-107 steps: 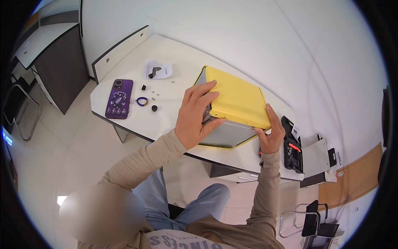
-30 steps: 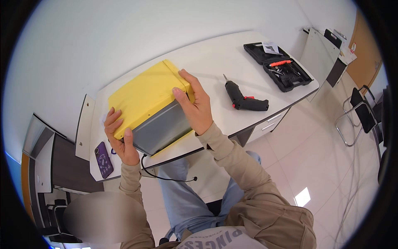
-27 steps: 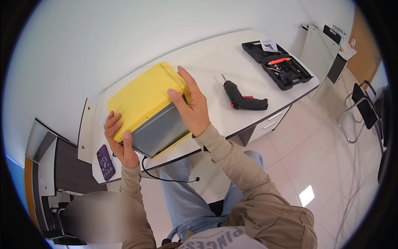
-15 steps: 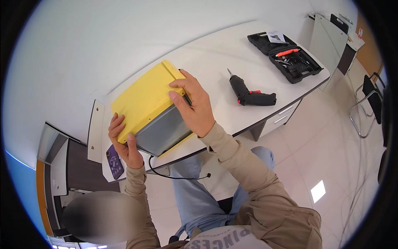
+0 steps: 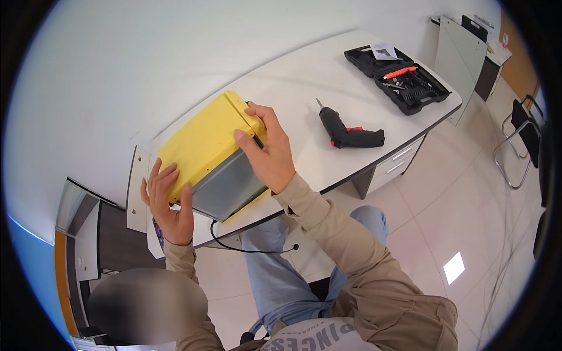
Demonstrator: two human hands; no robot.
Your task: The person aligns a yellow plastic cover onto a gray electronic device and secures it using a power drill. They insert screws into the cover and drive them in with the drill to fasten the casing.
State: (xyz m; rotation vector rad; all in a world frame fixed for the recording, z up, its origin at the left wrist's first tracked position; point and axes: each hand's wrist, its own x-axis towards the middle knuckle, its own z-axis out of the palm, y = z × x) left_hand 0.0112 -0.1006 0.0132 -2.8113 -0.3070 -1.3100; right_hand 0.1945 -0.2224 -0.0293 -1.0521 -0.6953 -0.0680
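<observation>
State of work, left to right, with the yellow box (image 5: 199, 149) as reference: the box rests on the white desk (image 5: 298, 73). Left of its near-left corner, a purple phone (image 5: 158, 234) is mostly hidden by the left hand (image 5: 170, 213). That hand's fingers are spread at the corner, thumb held away from them; firm contact cannot be confirmed. The yellow shell appears seated over the grey panel (image 5: 225, 190) at the box's near side; this part is judged done. Small holes line the shell's near edge; no fastener can be made out in them, so fastening is judged outstanding. A black cord (image 5: 252, 251) hangs below the box's near side. The right hand (image 5: 272, 155) is clamped on the box's right end, thumb on top, fingers around the far side. A black power screwdriver (image 5: 345, 131) lies idle right of the box; beyond it, an open tool case (image 5: 410, 93).

Change from half a second earlier: the left hand's fingers have fanned wider and cover more of the phone. The right hand remains on the box's right end; the screwdriver and tool case remain right of the box
</observation>
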